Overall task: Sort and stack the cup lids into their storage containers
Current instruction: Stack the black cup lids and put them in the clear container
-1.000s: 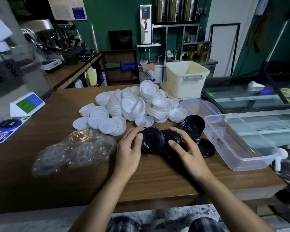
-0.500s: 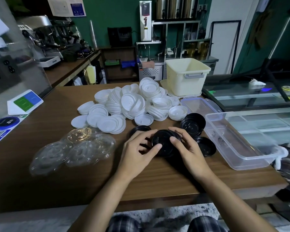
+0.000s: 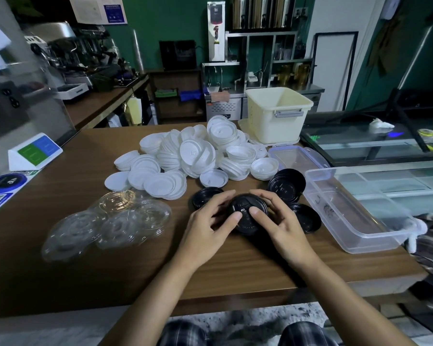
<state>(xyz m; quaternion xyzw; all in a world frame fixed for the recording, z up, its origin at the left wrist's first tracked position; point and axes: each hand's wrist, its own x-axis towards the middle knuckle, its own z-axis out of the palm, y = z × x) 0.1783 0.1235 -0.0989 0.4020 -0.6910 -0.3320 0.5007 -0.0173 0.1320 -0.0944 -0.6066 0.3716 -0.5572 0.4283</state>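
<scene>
Black lids [image 3: 245,226], a short stack, are gripped between the curled fingers [image 3: 235,217] of the left hand [image 3: 205,231] and right hand [image 3: 285,226], low at the worktop [image 3: 235,265]. Judged step: squaring the black ones together. Spare black lids [image 3: 286,184] lie just beyond. The next move calls for carrying the stack level to the clear container [image 3: 375,242] on the right.

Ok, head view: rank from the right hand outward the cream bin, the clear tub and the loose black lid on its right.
1. Loose black lid, just right of the right hand holding the lid stack.
2. Clear tub, further right.
3. Cream bin, at the table's back.
</scene>
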